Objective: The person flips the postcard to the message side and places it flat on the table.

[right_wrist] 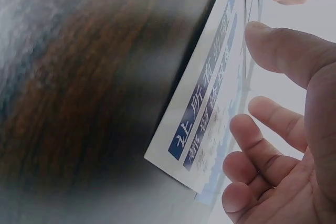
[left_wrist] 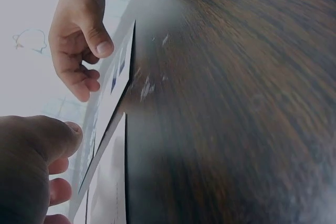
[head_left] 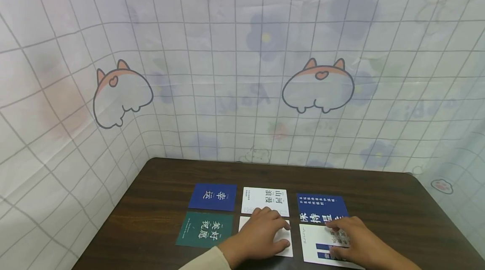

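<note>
My left hand [head_left: 259, 234] hovers with loosely bent fingers over a white card [head_left: 283, 235] in the near middle of the table, covering most of it. Nothing shows between its thumb and fingers in the left wrist view. To the right, my right hand [head_left: 356, 238] hangs over a white card with blue text strips [head_left: 311, 236]. In the right wrist view its thumb and fingers [right_wrist: 247, 135] are apart, and the striped card [right_wrist: 197, 114] lies flat below them. Behind these lie a white card with dark characters [head_left: 261, 202] and a blue card with white characters [head_left: 322, 206].
On the left, a blue card [head_left: 212, 197] lies behind a green card [head_left: 204, 230]. The cards stand in two rows on a dark wood table [head_left: 129, 215]. A white gridded curtain [head_left: 219, 72] with cartoon prints encloses the table's back and sides.
</note>
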Motion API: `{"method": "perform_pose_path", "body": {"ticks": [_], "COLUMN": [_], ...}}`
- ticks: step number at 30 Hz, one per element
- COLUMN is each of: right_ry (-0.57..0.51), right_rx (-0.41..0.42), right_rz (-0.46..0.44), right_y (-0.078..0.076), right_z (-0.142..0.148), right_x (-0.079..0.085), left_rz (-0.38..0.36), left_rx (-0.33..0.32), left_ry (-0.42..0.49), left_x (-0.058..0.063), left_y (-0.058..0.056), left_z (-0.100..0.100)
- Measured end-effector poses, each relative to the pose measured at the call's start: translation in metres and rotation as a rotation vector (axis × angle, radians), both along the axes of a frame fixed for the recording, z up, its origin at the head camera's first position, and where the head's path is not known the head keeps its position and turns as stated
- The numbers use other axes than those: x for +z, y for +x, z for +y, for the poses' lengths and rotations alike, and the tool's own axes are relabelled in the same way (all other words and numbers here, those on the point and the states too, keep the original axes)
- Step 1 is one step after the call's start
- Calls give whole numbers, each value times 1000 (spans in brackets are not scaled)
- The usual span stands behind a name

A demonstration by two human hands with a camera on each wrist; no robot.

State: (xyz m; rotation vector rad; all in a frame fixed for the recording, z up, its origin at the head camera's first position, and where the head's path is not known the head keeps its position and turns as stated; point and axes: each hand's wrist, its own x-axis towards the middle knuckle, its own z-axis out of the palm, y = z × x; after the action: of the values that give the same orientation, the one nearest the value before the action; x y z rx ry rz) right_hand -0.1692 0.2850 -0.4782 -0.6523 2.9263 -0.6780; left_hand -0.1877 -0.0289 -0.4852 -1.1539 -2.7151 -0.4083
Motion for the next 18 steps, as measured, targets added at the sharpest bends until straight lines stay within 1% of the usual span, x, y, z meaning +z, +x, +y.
{"method": "perform_pose_path", "body": {"ticks": [6, 11, 18], "right_ry": [-2, 4, 1], "right_rx": [-35, -77, -80], "right_rz": [-7, -56, -72], "right_y": [1, 1, 2], "right_z": [3, 6, 11], "right_x": [1, 3, 6], "left_rz": [-17, -30, -38], "left_rx": [20, 38, 54], "left_ry": [1, 5, 4], "left_x": [-1, 2, 3], "left_y": [0, 3, 2], "left_z": [5, 7, 11]}}
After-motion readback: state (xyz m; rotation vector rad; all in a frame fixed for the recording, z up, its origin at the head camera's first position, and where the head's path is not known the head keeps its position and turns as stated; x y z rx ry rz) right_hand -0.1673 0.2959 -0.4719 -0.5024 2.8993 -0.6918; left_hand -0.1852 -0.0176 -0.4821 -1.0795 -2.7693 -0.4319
